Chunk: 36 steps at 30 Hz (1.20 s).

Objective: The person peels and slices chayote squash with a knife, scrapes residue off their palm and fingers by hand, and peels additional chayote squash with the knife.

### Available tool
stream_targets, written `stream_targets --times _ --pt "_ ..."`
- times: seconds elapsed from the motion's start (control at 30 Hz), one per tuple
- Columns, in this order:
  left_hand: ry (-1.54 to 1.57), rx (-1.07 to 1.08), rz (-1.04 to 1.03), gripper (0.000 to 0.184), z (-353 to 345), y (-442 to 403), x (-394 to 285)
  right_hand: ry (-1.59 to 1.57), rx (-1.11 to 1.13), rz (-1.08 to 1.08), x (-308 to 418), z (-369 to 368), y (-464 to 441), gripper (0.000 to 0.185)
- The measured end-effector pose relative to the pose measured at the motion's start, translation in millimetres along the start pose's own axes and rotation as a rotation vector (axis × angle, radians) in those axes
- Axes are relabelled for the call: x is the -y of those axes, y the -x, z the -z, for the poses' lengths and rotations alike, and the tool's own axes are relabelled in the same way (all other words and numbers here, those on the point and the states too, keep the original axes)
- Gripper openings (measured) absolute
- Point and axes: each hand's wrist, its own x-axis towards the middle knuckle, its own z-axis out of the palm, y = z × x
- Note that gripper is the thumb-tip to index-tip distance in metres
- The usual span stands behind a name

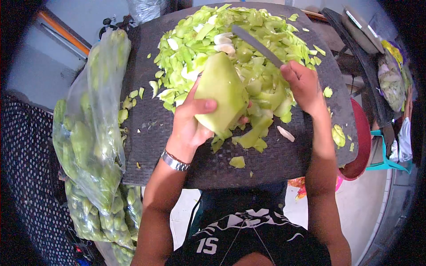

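My left hand [193, 117] holds a large peeled pale green fruit [222, 93], thumb on its near side and fingertips showing at its far edge. Its surface has flat cut faces; its exact kind is unclear. In my right hand [304, 84] is a knife [257, 46], fingers closed round a handle they hide. The grey blade points up and left, above the pile and apart from the fruit. Behind and under both hands spreads a heap of thin green slices [262, 91] with a few white pieces [224, 43] among them.
A dark woven tabletop [213, 170] carries the heap and scattered scraps. Clear plastic bags [88, 133] of green fruit stand along its left side. To the right are a red basin [357, 146], a teal stool [384, 153] and another bag [392, 80].
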Motion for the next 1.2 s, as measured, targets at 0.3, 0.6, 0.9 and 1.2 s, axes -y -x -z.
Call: stream_targets --times 0.3,0.6,0.9,1.2 --pt "-0.11 -0.081 -0.165 0.075 40 -3 13 -0.08 0.277 0.306 65 -22 35 0.075" --pt "-0.253 -0.215 -0.166 0.103 13 7 6 -0.026 0.256 0.343 63 -22 37 0.076" --pt "-0.091 0.009 -0.064 0.095 12 1 2 0.068 0.171 0.125 17 -5 7 0.074" --pt "-0.248 -0.135 -0.065 0.093 11 6 9 0.027 0.104 0.301 44 -20 23 0.07"
